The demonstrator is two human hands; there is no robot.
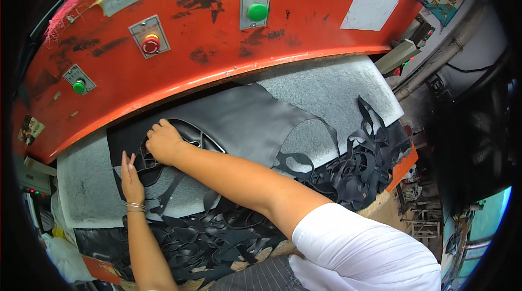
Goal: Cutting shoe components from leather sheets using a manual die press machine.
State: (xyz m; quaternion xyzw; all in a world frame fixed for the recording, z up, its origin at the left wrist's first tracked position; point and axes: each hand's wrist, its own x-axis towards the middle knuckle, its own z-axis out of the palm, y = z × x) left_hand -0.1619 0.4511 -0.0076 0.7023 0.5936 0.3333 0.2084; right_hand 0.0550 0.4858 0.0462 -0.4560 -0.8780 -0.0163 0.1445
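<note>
A black leather-like sheet (234,114) lies over the pale grey cutting board, its right part cut into by curved gaps. On its left part rests a cutting die (204,140), a curved metal-edged frame with cross braces. My right hand (163,142) reaches across from the right, its fingers curled down over the left part of the die and partly hiding it. My left hand (131,183), wearing thin bangles, stands beside the die's near left end. Its fingers are stretched out close together, touching the die or sheet edge; exactly which is hidden.
The red machine beam (212,35) spans the far side, carrying a red stop button (150,45), a green button (257,12) and another green button (79,86). Tangled black offcuts (353,174) heap along the near and right edges of the grey board (87,182).
</note>
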